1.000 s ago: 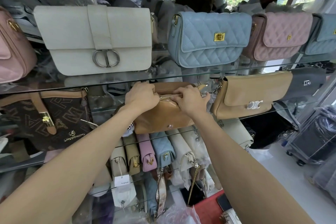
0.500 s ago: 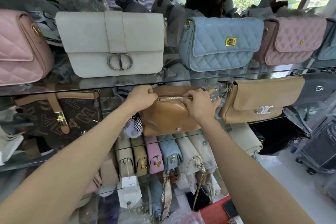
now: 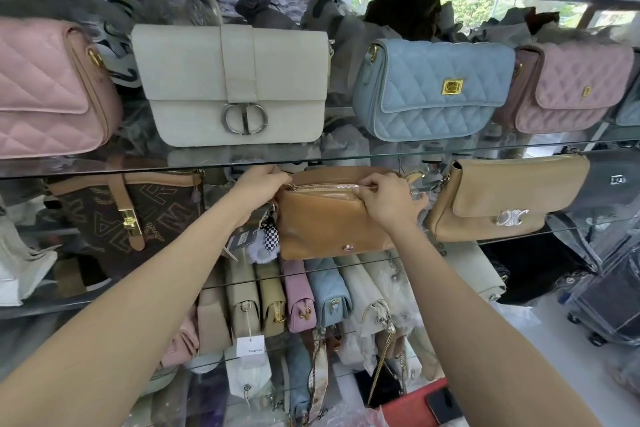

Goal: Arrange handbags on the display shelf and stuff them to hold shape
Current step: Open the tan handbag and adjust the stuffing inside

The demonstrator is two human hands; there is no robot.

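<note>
A glossy tan handbag (image 3: 325, 222) stands on the middle glass shelf (image 3: 571, 229), its top zipper facing me. My left hand (image 3: 259, 184) grips the bag's top left corner. My right hand (image 3: 384, 199) pinches the zipper near the right end of the top edge. A checkered charm and a grey pompom (image 3: 265, 246) hang from the bag's left side beside a price tag.
The upper glass shelf (image 3: 450, 152) carries a pink quilted bag (image 3: 48, 87), a cream flap bag (image 3: 235, 83), a blue quilted bag (image 3: 433, 90) and another pink one (image 3: 571, 87). A brown monogram bag (image 3: 128, 215) and a tan flap bag (image 3: 502, 198) flank the held bag. Several small bags stand packed below.
My right hand has slid rightward along the zipper, showing more shut zipper between my hands. The left hand keeps its hold on the left corner. The view has shifted slightly left.
</note>
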